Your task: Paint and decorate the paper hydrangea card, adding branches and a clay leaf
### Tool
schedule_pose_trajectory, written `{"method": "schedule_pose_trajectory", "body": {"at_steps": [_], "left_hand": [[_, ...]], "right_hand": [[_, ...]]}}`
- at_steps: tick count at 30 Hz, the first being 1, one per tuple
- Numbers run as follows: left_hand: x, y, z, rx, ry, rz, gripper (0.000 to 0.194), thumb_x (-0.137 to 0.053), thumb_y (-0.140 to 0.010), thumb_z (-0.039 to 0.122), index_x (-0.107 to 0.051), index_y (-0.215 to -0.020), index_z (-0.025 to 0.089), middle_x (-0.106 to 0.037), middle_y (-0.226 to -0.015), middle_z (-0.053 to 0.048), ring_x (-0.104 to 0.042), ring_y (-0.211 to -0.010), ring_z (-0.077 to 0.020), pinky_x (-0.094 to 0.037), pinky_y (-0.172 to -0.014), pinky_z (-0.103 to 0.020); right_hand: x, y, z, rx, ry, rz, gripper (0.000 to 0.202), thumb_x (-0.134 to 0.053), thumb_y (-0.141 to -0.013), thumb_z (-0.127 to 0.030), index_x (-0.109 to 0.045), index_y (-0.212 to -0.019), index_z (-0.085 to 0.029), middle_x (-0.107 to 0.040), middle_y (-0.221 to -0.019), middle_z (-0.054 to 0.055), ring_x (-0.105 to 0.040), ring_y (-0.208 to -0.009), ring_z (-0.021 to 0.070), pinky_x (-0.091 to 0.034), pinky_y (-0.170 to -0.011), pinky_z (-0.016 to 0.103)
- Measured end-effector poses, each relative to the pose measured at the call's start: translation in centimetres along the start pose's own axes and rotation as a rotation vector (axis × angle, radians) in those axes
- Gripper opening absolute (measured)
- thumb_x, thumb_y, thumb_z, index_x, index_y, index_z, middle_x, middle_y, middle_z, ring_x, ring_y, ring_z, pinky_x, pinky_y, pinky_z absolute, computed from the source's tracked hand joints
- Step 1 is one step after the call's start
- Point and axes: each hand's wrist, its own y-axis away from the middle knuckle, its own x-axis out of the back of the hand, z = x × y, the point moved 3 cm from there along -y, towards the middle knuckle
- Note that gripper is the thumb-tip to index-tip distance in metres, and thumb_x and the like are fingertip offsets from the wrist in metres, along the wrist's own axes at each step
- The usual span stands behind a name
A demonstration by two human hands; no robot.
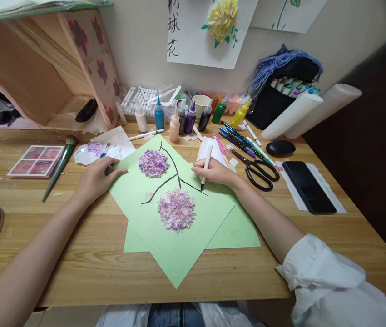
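A light green sheet (182,254) lies turned like a diamond over a second green sheet (244,234). It carries a purple flower cluster (154,163), a pinker cluster (176,210) and black branch lines (178,175). My right hand (215,171) grips a white marker (207,162), its dark tip at the right-hand branch line. At the sheet's upper left edge rests my left hand (102,177), thumb stretched over the paper and fingers bent, holding nothing that shows.
Black scissors (261,172), pens (237,138) and a phone (309,187) lie to the right. Paint bottles (190,119) and a paper cup (201,105) stand behind. A brush (60,165) and pink palette (36,161) are at left.
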Motion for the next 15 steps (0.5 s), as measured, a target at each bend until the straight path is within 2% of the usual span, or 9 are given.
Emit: {"method": "schedule_pose_trajectory", "body": {"at_steps": [5,12,15], "left_hand": [[0.08,-0.05,0.11,0.003,-0.009,0.008,0.033,-0.055,-0.084,0.046,-0.059,-0.093,0.015,-0.060,-0.084,-0.002,-0.052,-0.072,-0.0143,-0.037,-0.066,-0.024],[-0.09,-0.10,-0.30,-0.016,-0.015,0.023,0.034,-0.055,-0.084,0.048,-0.059,-0.093,0.015,-0.060,-0.082,-0.002,-0.051,-0.070,-0.0142,-0.037,-0.064,-0.024],[-0.11,-0.13,-0.27,-0.019,-0.017,0.023,0.034,-0.055,-0.084,0.048,-0.059,-0.093,0.016,-0.060,-0.083,-0.002,-0.051,-0.070,-0.0143,-0.038,-0.065,-0.024]], "right_hand": [[0.21,0.19,-0.11,0.017,0.028,-0.072,0.040,-0.050,-0.085,-0.027,-0.028,-0.051,-0.019,-0.026,-0.048,-0.008,-0.027,-0.045,0.0052,-0.020,-0.046,0.024],[0.24,0.38,0.68,-0.017,-0.120,0.050,0.036,-0.051,-0.086,-0.031,-0.040,-0.054,-0.019,-0.039,-0.044,-0.007,-0.038,-0.040,0.0059,-0.025,-0.042,0.022],[0.12,0.50,0.43,-0.024,-0.082,-0.029,0.037,-0.051,-0.085,-0.027,-0.039,-0.052,-0.018,-0.038,-0.042,-0.008,-0.038,-0.040,0.0057,-0.025,-0.043,0.021]]}}
